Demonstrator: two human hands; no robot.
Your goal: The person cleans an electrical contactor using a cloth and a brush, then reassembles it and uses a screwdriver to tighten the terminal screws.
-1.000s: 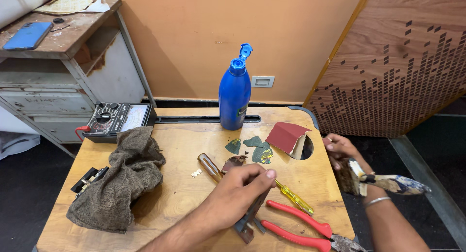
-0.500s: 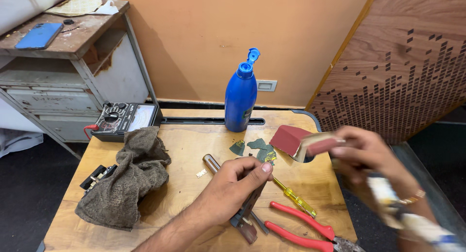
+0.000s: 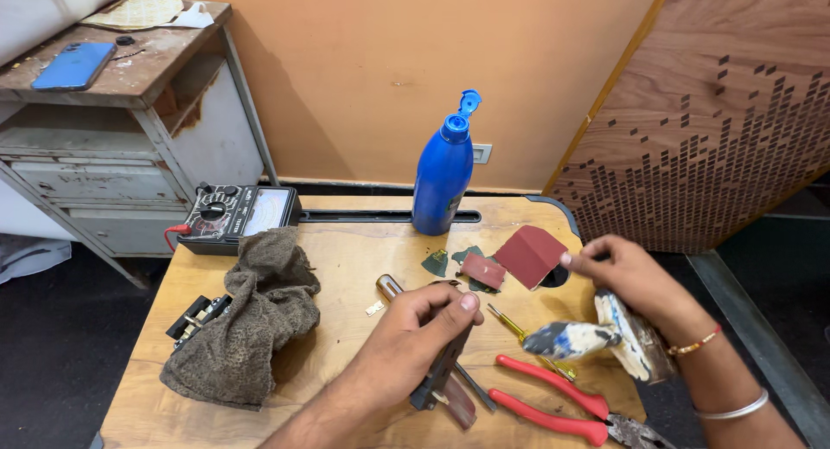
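under the left hand [image 3: 415,332] fingers, a dark tool [image 3: 441,375].

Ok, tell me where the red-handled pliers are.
In the head view, the red-handled pliers lie at the table's near right edge, beside the yellow-handled screwdriver, below the right hand.

Bare forearms; the right hand [image 3: 635,276] wears two wrist bands (one silver, one orange).

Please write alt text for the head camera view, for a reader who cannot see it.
On a wooden table, the left hand presses a dark flat tool down while the right hand, a paint-stained object beneath it, touches folded red sandpaper. Around them lie red-handled pliers, a brown rag, a blue bottle and a black multimeter.
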